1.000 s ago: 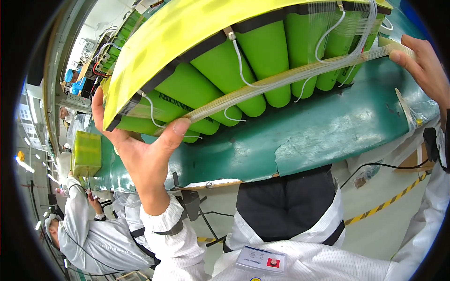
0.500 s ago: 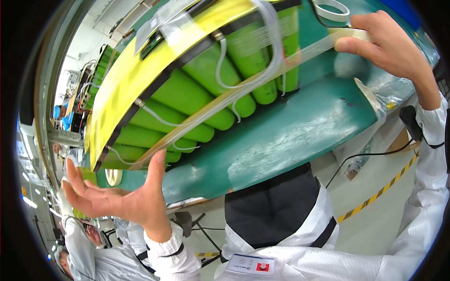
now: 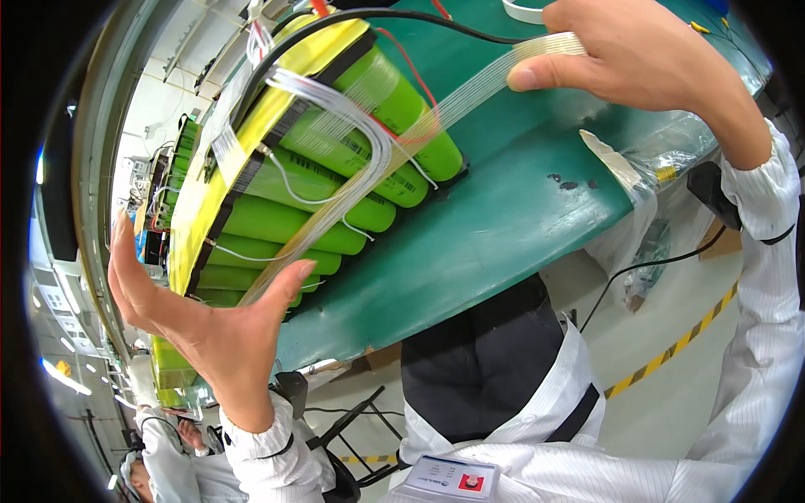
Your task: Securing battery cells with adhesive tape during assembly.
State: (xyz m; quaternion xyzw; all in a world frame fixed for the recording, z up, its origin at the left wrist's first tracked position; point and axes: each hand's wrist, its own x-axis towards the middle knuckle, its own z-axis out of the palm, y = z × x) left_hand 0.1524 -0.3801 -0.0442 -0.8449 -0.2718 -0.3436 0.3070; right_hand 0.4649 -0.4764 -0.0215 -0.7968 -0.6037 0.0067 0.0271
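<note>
A battery pack of green cylindrical cells (image 3: 289,220) with a yellow top sheet (image 3: 199,220) stands on the green mat. Clear ribbed strapping tape (image 3: 470,99) runs across the front of the cells, over a bundle of white wires (image 3: 369,126). My right hand (image 3: 625,59) pinches the tape's free end, holding it taut and off the pack at the upper right. At the pack's left end, my left hand (image 3: 210,335) is open, thumb and fingers spread wide, its thumb close to the tape's lower end. A black cable (image 3: 402,14) arches over the pack.
The green mat (image 3: 503,218) covers the workbench, worn in spots. A roll of white tape (image 3: 524,12) lies at the far edge. Clear plastic bags (image 3: 671,159) hang at the right corner. Another person (image 3: 180,461) sits at the lower left. Another green pack (image 3: 174,176) stands behind.
The pack now appears turned and further left. My right hand has shifted left and up with the tape end. My left hand has tilted more upright, still spread.
</note>
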